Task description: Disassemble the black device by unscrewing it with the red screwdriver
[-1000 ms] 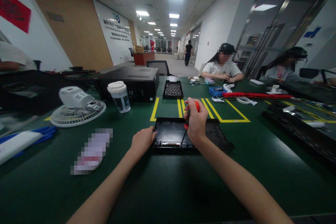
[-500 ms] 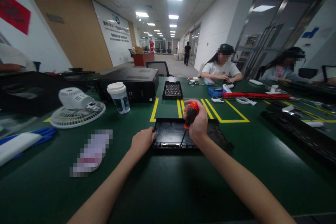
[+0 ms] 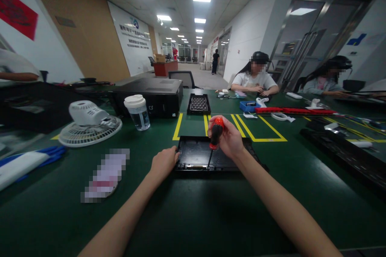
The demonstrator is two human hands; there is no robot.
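Note:
A black plastic panel with raised edges (image 3: 193,152) lies flat on the green table in front of me. My left hand (image 3: 164,161) grips its left edge, fingers closed over the rim. In my right hand (image 3: 230,138) is a screwdriver (image 3: 216,130) with a red and black handle, pinched between thumb and fingers. The screwdriver leans slightly, and its tip meets the panel's near edge, right of a small pale metallic strip (image 3: 196,167). Whether a screw sits under the tip is too small to tell.
Beyond the panel are yellow tape lines and a black tray (image 3: 199,104) of small parts. On the left stand a lidded cup (image 3: 138,113), a white fan (image 3: 90,126) and a black case (image 3: 147,92). A blue box (image 3: 249,106) is at right; co-workers sit farther back.
My right hand has turned about the screwdriver handle, its fingers opening out somewhat. The screwdriver's tip stays at the same spot, and my left hand keeps its place.

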